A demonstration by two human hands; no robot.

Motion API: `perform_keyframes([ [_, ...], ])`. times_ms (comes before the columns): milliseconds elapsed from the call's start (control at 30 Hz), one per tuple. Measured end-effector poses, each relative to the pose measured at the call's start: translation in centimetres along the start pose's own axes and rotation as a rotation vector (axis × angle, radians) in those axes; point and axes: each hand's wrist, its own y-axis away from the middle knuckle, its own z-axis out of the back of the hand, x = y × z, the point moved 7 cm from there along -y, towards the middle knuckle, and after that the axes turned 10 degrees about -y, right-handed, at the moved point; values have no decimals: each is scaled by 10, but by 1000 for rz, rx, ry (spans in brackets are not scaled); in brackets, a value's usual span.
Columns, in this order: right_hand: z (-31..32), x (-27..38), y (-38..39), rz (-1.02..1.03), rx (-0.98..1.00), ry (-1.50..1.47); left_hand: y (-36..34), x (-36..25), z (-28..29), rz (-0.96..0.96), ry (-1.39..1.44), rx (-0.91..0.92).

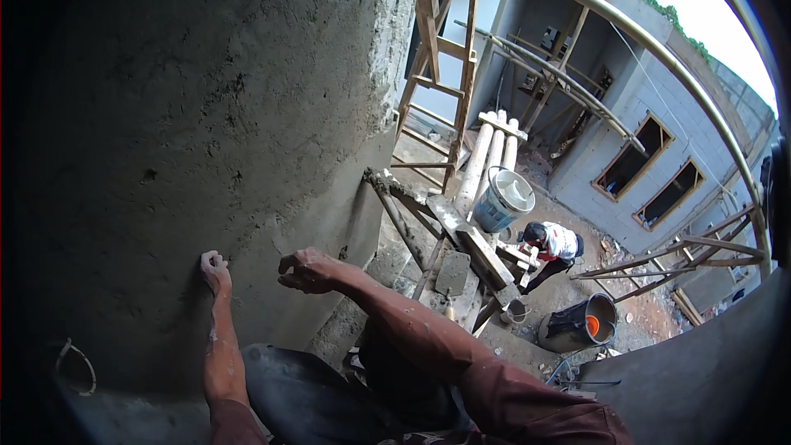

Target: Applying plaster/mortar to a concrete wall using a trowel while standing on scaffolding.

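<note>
My left hand is at the rough, freshly rendered grey wall, its fingers bent and pinched together. To its right my right hand is in front of the same wall with curled fingers; what either hand holds, if anything, I cannot make out. Below and right of the wall's edge are mortar-caked scaffold planks, with a mortar-covered trowel or board on them, its pale handle pointing toward me. A thin looped cord or tube shows low on the wall at the left.
A bucket rests by pale poles. A co-worker bends below the scaffold. A dark drum holding an orange container stands lower right. Wooden frames, curved bamboo rails and a low grey wall surround this spot.
</note>
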Motion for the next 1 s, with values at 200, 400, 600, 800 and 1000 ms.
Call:
perform_keyframes([
  [200,3,6,4,61,-21,77,2,2,-3,51,62,40],
  [400,2,9,4,62,-20,60,1,6,-6,44,15,82],
  [600,3,14,7,69,-4,67,11,-5,-8,125,17,147],
  [800,6,11,10,99,-32,36,18,-14,-17,152,23,180],
  [1000,5,11,9,92,-14,87,17,-11,-21,186,27,224],
])
